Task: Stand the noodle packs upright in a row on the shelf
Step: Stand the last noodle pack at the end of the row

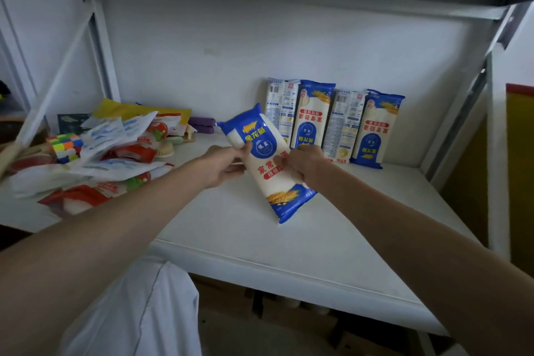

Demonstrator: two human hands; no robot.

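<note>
I hold a blue-and-white noodle pack tilted in the air above the white shelf. My left hand grips its left edge and my right hand grips its right side. Behind it, several more noodle packs stand in a row, leaning against the back wall; two show their fronts upside down, two show their backs. The held pack hides part of the leftmost standing pack.
A messy pile of red-and-white and blue-and-white packets covers the shelf's left side, with a colourful puzzle cube and a purple object. Metal shelf posts stand at the right, an upper shelf overhead.
</note>
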